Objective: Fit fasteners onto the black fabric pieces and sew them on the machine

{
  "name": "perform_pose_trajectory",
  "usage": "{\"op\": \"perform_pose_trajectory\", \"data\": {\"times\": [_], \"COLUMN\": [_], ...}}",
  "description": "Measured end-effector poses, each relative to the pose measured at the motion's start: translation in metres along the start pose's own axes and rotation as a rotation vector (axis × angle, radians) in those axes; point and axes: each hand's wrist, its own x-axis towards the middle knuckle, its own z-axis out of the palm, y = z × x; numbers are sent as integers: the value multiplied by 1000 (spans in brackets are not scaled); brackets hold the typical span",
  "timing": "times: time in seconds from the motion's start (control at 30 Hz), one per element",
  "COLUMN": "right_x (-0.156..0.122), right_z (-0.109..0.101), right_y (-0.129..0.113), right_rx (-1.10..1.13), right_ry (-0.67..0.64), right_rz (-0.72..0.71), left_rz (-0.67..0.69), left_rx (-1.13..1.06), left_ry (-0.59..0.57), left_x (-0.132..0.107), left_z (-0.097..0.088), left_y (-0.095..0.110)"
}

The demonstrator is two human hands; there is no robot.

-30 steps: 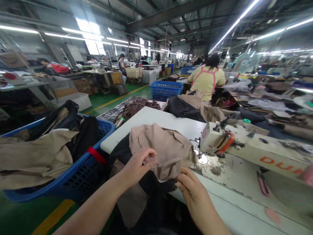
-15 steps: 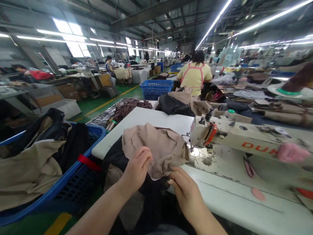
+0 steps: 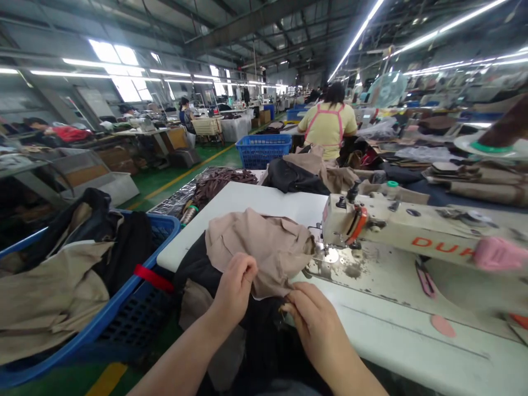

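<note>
My left hand [image 3: 234, 289] is closed, pinching the near edge of a beige fabric piece [image 3: 264, 247] that lies bunched on the white sewing table [image 3: 264, 201]. My right hand [image 3: 311, 319] is also closed, gripping the fabric's lower edge where beige meets black cloth [image 3: 264, 341] hanging off the table's front. The two hands sit close together at the table edge. A cream sewing machine [image 3: 396, 225] with orange lettering stands just right of the fabric, its needle area [image 3: 330, 254] beside the cloth.
A blue basket [image 3: 136, 286] full of beige and black garments stands at my left. More garments [image 3: 313, 173] are piled at the table's far end. A person in a yellow shirt [image 3: 328, 126] sits ahead with their back to me. Another blue crate [image 3: 264, 149] stands on the green floor.
My left hand has curled tighter and dropped slightly onto the fabric edge; my right hand has moved a little closer to it. The view has shifted slightly.
</note>
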Motion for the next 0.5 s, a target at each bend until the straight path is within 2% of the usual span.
{"op": "perform_pose_trajectory", "data": {"times": [0.13,0.2,0.3,0.37,0.43,0.5], "right_x": [-4,-4,-1,2,5,7], "right_z": [4,5,3,0,-3,-4], "right_y": [3,5,6,6,4,3], "right_rx": [-117,-149,-103,-56,-30,-18], "right_ry": [11,4,-25,-38,-37,-37], "right_rz": [2,20,34,39,35,27], "left_rz": [-67,-105,-114,-58,57,193], "left_rx": [-1,-73,-146,-90,23,115], "left_ry": [109,54,-91,-108,-98,-135], "left_x": [-11,-15,-15,-12,-9,-6], "left_z": [3,5,5,2,-4,-11], "left_y": [-2,-3,-4,-1,5,13]}}
